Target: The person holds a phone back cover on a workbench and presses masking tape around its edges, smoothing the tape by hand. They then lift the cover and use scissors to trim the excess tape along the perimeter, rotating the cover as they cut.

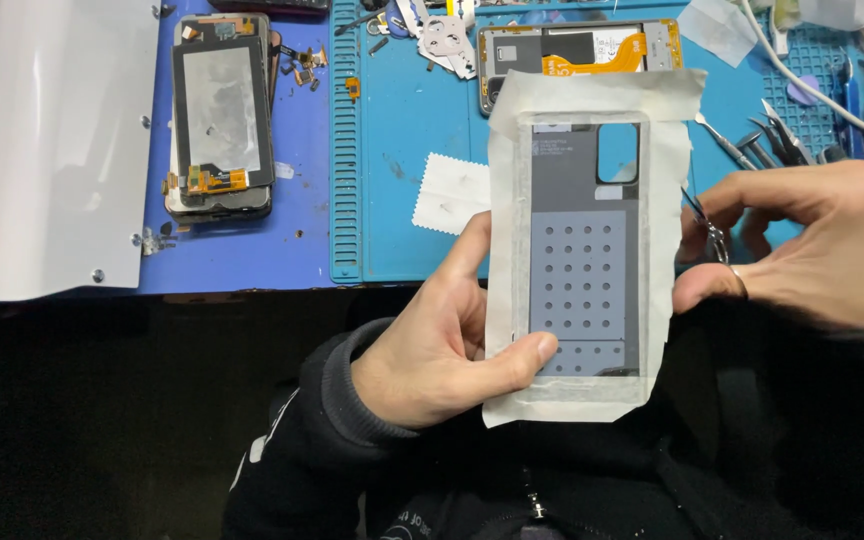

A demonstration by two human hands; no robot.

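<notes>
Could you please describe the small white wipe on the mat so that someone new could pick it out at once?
Start at the blue work mat. Just left of the taped phone back cover held in the left hand lies the white wipe. It is the only flat square with zigzag edges, unlike the opened phone above it.

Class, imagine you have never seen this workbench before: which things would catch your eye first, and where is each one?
In the middle, the left hand holds up a grey phone back cover edged all round with pale tape. At its right edge, the right hand holds small scissors. Behind, an opened phone with an orange ribbon cable lies on the blue mat, and a stack of screen assemblies sits at the left.
</notes>
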